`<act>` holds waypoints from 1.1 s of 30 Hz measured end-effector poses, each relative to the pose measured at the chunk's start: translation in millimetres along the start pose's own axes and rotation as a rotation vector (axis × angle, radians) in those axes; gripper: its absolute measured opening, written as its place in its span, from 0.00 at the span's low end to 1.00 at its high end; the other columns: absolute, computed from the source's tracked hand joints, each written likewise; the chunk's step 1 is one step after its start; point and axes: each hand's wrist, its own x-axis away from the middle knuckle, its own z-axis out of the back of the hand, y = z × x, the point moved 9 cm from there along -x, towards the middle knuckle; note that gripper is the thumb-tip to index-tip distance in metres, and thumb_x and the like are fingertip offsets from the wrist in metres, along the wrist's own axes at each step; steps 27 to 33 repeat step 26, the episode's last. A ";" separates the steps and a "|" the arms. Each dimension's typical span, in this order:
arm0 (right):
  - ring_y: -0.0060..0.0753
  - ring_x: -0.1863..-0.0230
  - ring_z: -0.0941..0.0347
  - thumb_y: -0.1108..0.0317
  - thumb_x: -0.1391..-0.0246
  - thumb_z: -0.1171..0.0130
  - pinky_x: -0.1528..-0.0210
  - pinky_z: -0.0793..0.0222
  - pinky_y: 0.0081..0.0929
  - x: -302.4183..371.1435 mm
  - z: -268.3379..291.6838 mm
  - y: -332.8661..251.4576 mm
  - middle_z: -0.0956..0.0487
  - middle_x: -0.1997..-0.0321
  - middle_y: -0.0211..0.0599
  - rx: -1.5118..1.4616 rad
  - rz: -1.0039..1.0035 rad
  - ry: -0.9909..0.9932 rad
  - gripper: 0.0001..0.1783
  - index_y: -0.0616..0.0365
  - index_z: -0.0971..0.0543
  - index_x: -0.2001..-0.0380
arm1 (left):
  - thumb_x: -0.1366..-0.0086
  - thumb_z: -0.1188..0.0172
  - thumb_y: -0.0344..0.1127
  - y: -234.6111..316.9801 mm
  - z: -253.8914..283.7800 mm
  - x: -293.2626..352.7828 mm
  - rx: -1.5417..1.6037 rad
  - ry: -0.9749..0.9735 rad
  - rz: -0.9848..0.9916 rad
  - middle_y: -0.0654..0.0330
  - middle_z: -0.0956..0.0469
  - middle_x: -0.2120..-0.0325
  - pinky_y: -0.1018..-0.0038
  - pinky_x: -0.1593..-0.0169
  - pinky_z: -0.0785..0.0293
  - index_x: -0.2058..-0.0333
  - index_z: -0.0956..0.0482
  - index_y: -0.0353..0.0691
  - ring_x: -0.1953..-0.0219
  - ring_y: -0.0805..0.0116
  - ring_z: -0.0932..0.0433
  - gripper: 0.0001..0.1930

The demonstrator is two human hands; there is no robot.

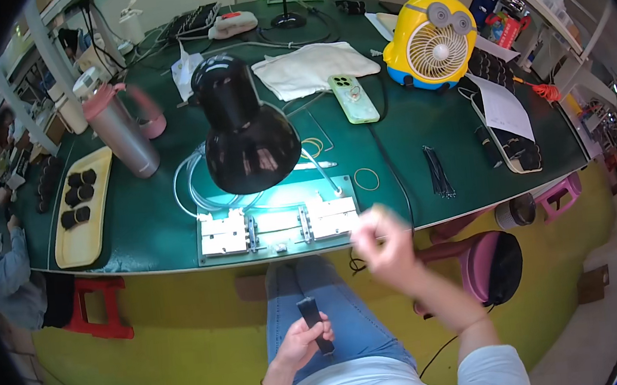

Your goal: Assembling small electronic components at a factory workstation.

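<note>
Over my lap, my left hand (303, 341) is closed around a short, flat black strip (311, 314), whose ends stick out above and below the fingers. My right hand (385, 244) is raised at the table's front edge, just right of the metal clamping fixture (277, 219). Its fingers are curled into a pinch and blurred by motion; what they hold, if anything, cannot be made out. The fixture has two pale blocks on a base plate, lit by a black desk lamp (249, 131). A rubber band (366, 180) lies on the green table beside the fixture.
At left are a cream tray (67, 254) with black bundles and a pink-lidded flask (122, 133). A white cloth (303, 69), green phone (353, 99), yellow fan (432, 40) and black ties (438, 171) lie beyond. A pink stool (475, 273) stands right; other people sit left and opposite.
</note>
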 end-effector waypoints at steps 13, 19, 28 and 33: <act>0.46 0.55 0.32 0.49 0.63 0.39 0.52 0.36 0.38 -190.0 -1.8 208.5 0.29 0.57 0.49 0.798 -0.634 0.014 0.32 0.60 0.30 0.57 | 0.40 0.52 0.27 -22.7 102.3 -17.3 0.110 0.165 0.036 0.60 0.34 0.74 0.67 0.60 0.33 0.63 0.35 0.35 0.70 0.68 0.33 0.06; 0.47 0.54 0.33 0.50 0.59 0.43 0.55 0.35 0.38 -178.7 21.9 209.4 0.32 0.51 0.50 -0.214 -0.733 -0.075 0.34 0.60 0.34 0.52 | 0.40 0.52 0.27 -47.2 149.4 -26.9 0.135 0.218 0.092 0.59 0.34 0.73 0.66 0.61 0.33 0.64 0.35 0.34 0.70 0.68 0.33 0.06; 0.45 0.53 0.34 0.44 0.55 0.51 0.58 0.35 0.47 -117.6 8.3 51.6 0.38 0.46 0.53 -1.747 -0.492 -0.413 0.39 0.51 0.44 0.42 | 0.40 0.53 0.26 -47.1 155.0 -25.1 0.199 0.137 0.095 0.58 0.34 0.73 0.65 0.59 0.33 0.63 0.35 0.34 0.70 0.67 0.33 0.06; 0.45 0.53 0.34 0.44 0.55 0.51 0.58 0.35 0.47 -117.6 8.3 51.6 0.38 0.46 0.53 -1.747 -0.492 -0.413 0.39 0.51 0.44 0.42 | 0.40 0.53 0.26 -47.1 155.0 -25.1 0.199 0.137 0.095 0.58 0.34 0.73 0.65 0.59 0.33 0.63 0.35 0.34 0.70 0.67 0.33 0.06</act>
